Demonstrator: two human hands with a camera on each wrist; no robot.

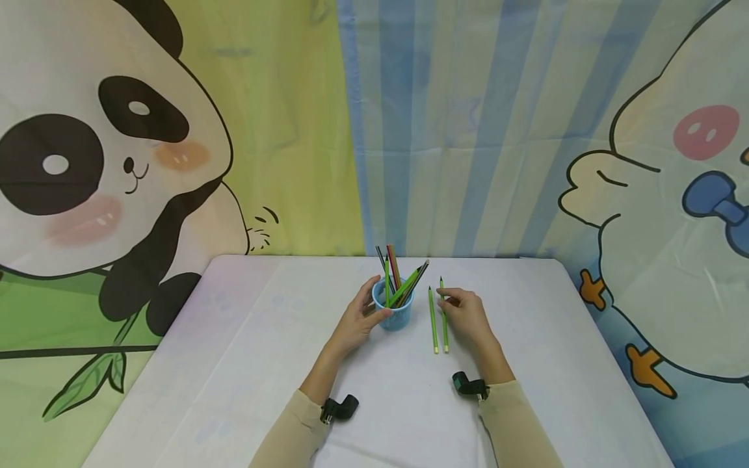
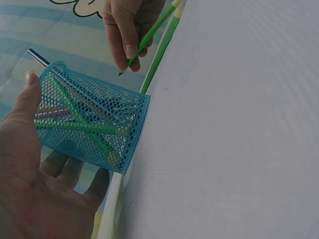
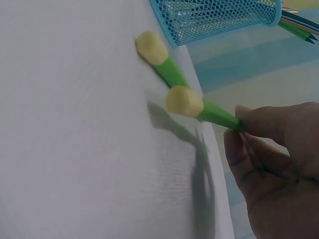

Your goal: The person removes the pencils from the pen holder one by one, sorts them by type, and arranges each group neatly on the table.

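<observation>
A light blue mesh pencil cup (image 1: 399,320) stands on the table with several green, red and dark pencils (image 1: 395,266) in it. My left hand (image 1: 355,320) holds the cup from its left side, thumb in front and fingers around the far side. To the right of the cup, my right hand (image 1: 469,317) pinches a green pencil (image 3: 219,115) between thumb and fingertips. In the right wrist view, its pale yellow end hangs a little over the tabletop, casting a shadow. Next to it another green pencil (image 1: 433,325) lies on the table, its point away from me.
The white-covered table (image 1: 234,364) reaches back to a cloth backdrop (image 1: 445,130) with a panda and another cartoon animal. On each wrist sits a small black camera (image 1: 341,408).
</observation>
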